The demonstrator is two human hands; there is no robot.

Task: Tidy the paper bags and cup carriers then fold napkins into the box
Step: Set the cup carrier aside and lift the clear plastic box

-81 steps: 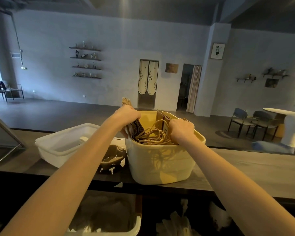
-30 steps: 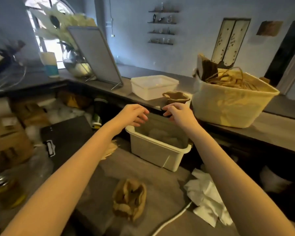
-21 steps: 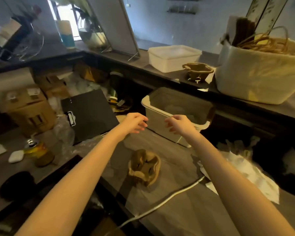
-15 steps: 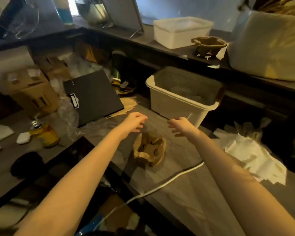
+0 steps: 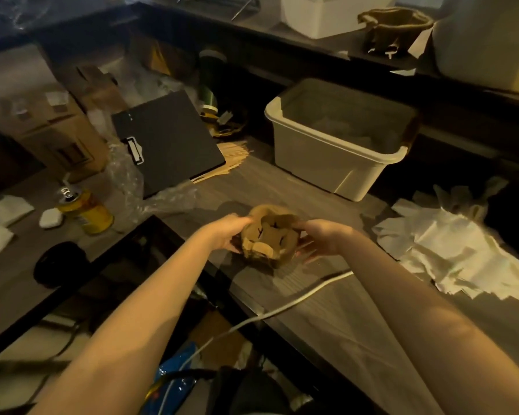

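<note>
The cup carrier (image 5: 268, 238) looks like rough, matt brown moulded paper pulp, resting on a counter (image 5: 336, 298) of matt wood grain. Behind it stands a bin (image 5: 330, 151) of smooth pale plastic; right of the carrier lie crumpled white paper napkins (image 5: 456, 253), and left of it a glossy yellow metal can (image 5: 86, 211).

Lower wooden counter (image 5: 327, 298): beige bin (image 5: 339, 151) at back. Left of bin: black clipboard (image 5: 168, 142), yellow can (image 5: 86, 211). Right of bin: white napkins (image 5: 456, 253); in front: brown cup carrier (image 5: 267, 238), white cable (image 5: 297, 301).
</note>
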